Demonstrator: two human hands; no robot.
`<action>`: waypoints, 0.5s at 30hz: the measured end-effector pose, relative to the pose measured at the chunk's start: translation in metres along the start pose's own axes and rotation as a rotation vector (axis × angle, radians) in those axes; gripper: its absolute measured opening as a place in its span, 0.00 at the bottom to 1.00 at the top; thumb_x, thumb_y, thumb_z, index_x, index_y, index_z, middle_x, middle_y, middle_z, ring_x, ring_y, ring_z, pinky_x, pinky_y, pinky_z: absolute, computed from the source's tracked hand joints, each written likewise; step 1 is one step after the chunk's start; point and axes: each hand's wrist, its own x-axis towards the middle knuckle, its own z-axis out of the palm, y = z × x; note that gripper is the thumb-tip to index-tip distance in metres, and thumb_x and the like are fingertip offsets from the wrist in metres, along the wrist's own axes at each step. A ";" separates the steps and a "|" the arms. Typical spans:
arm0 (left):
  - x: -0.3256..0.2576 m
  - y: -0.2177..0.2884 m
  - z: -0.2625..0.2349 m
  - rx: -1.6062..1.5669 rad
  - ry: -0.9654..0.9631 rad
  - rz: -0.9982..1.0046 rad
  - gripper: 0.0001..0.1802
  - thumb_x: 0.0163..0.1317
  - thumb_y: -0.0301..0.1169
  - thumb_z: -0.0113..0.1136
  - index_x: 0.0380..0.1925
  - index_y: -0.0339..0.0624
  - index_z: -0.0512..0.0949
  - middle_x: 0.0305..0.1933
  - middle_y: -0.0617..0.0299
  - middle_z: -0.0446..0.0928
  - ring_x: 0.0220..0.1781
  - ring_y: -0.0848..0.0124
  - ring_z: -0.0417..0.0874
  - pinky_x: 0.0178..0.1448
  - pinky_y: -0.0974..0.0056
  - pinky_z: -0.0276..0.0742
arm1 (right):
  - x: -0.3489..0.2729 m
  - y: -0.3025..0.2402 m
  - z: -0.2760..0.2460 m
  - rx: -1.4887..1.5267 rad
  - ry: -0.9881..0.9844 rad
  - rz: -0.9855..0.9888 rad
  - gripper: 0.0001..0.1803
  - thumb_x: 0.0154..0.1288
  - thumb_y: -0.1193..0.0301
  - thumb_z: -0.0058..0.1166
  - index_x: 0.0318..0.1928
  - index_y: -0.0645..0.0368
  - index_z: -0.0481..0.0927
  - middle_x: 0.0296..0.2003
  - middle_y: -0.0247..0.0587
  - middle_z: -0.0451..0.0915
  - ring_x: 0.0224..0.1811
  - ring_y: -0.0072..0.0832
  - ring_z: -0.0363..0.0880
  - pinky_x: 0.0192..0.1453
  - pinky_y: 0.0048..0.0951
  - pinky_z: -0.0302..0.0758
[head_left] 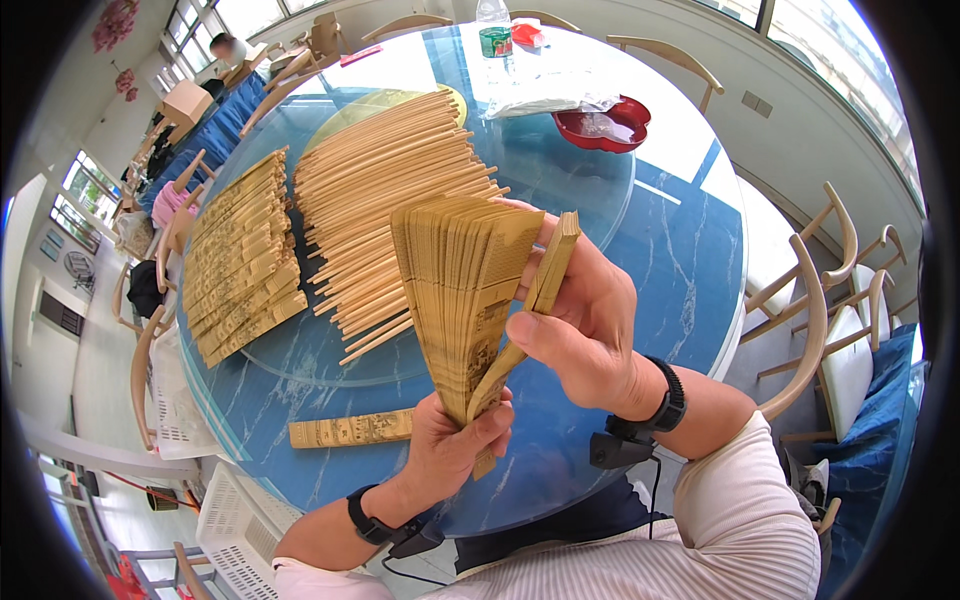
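Squeezing at six o'clock, with clenched fingers of the left hand (447,440), the narrow end of a splayed bundle (452,280), centred above the table (665,270). Gripping its outer strip (553,262) toward three with fingers of the right hand (592,325). Best to anchor below, part gently above (or risk creasing). Beyond, toward eleven: sticks (390,150).

Finish check: matt paper, bare wood, glossy surfaces.
From my remote station I record a matt, paper-like pleated bundle (455,270), smooth wooden sticks (385,190), a glossy marble-look table (665,285) and, toward its far edge, a shiny red plastic tray (606,145).
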 end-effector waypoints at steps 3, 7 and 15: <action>0.000 0.000 0.004 -0.004 0.002 0.014 0.14 0.77 0.34 0.70 0.51 0.35 0.80 0.38 0.60 0.82 0.31 0.70 0.83 0.37 0.61 0.82 | -0.003 -0.004 0.001 -0.016 0.008 0.063 0.43 0.71 0.73 0.58 0.81 0.77 0.57 0.69 0.54 0.78 0.70 0.33 0.79 0.77 0.36 0.71; 0.000 -0.002 0.003 0.001 -0.007 0.027 0.13 0.78 0.34 0.69 0.52 0.36 0.81 0.37 0.61 0.82 0.31 0.71 0.82 0.37 0.63 0.80 | -0.001 -0.008 0.000 -0.053 -0.017 0.059 0.45 0.69 0.70 0.58 0.81 0.77 0.57 0.70 0.55 0.76 0.72 0.33 0.77 0.77 0.36 0.71; -0.002 0.001 0.008 0.002 -0.009 0.024 0.11 0.79 0.31 0.67 0.53 0.36 0.81 0.35 0.64 0.81 0.31 0.76 0.81 0.37 0.68 0.77 | 0.000 -0.006 0.000 -0.018 -0.054 0.036 0.47 0.72 0.64 0.61 0.81 0.78 0.55 0.72 0.55 0.74 0.74 0.34 0.75 0.77 0.36 0.71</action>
